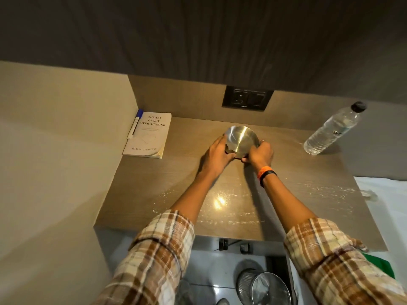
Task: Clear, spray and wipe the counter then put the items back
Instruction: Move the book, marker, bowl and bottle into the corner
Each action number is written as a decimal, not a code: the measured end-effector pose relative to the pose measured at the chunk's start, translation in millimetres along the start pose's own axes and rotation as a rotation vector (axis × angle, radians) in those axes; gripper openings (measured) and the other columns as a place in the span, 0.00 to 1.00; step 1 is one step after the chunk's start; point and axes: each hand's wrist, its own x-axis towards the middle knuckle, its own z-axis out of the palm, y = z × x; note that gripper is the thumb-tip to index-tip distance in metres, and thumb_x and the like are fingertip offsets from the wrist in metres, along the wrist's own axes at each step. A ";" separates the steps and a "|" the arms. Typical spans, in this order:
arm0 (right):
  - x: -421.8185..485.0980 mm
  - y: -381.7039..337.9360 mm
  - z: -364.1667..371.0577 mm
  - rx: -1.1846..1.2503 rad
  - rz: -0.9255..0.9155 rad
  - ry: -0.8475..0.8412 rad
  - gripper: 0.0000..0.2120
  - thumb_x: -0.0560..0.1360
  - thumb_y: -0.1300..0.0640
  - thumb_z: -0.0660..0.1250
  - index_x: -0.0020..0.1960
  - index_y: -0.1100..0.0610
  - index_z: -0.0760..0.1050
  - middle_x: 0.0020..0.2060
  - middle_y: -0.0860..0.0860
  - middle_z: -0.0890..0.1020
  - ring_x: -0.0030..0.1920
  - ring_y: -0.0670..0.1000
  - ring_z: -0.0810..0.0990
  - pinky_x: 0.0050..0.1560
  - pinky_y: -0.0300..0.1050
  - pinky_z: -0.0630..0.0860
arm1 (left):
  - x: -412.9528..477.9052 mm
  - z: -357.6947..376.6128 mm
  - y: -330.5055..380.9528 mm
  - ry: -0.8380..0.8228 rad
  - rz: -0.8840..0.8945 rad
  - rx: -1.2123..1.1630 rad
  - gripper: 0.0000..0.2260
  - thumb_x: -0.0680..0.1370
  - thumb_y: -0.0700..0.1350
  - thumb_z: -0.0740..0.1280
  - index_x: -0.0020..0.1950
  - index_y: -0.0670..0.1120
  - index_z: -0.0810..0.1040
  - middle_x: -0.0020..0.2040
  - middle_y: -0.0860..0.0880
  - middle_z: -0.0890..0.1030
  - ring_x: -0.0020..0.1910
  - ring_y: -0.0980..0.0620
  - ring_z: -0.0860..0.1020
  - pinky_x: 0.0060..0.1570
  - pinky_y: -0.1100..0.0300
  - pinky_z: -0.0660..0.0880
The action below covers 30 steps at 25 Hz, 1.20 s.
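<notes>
A shiny steel bowl [241, 140] rests near the back middle of the wood-grain counter [167, 186]. My left hand [217, 154] grips its left side and my right hand [259, 153] grips its right side. A white book [148, 135] lies flat in the back left corner with a blue-capped marker [134, 124] along its left edge. A clear plastic water bottle [332, 130] with a black cap stands at the back right. Streaks of wet droplets glisten on the front part of the counter.
A black wall socket [247, 97] sits on the back wall above the bowl. A beige wall closes the left side. Below the counter's front edge stands a metal mesh bin [264, 285]. White fabric [383, 194] and a green cloth [381, 266] lie at the right.
</notes>
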 end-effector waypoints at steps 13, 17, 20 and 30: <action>-86.5 -94.0 178.3 0.098 -0.290 -0.468 0.08 0.68 0.56 0.65 0.46 0.51 0.78 0.42 0.57 0.86 0.44 0.59 0.85 0.48 0.62 0.83 | -31.2 -159.6 -137.4 0.464 -0.167 0.108 0.21 0.74 0.42 0.74 0.67 0.47 0.77 0.56 0.46 0.84 0.57 0.48 0.81 0.57 0.57 0.79; -75.1 -98.6 202.5 0.165 -0.287 -0.481 0.09 0.66 0.49 0.73 0.45 0.48 0.78 0.46 0.55 0.85 0.48 0.57 0.85 0.50 0.61 0.82 | -9.6 -169.4 -143.0 0.467 -0.170 0.062 0.10 0.76 0.39 0.72 0.57 0.40 0.82 0.50 0.43 0.85 0.49 0.53 0.81 0.44 0.75 0.71; -86.8 -117.4 197.9 0.215 -0.289 -0.469 0.07 0.61 0.53 0.74 0.38 0.52 0.79 0.40 0.54 0.86 0.42 0.53 0.83 0.46 0.59 0.83 | 1.2 -170.5 -145.4 0.486 -0.149 0.008 0.08 0.76 0.38 0.72 0.54 0.39 0.83 0.49 0.42 0.85 0.49 0.49 0.82 0.50 0.58 0.78; -96.1 -87.9 128.3 -0.293 -0.779 -0.279 0.27 0.76 0.48 0.68 0.71 0.60 0.70 0.71 0.62 0.70 0.71 0.63 0.69 0.71 0.57 0.68 | -32.5 -129.6 -107.5 0.493 0.076 0.390 0.28 0.79 0.49 0.67 0.76 0.41 0.65 0.73 0.39 0.70 0.71 0.41 0.71 0.65 0.50 0.73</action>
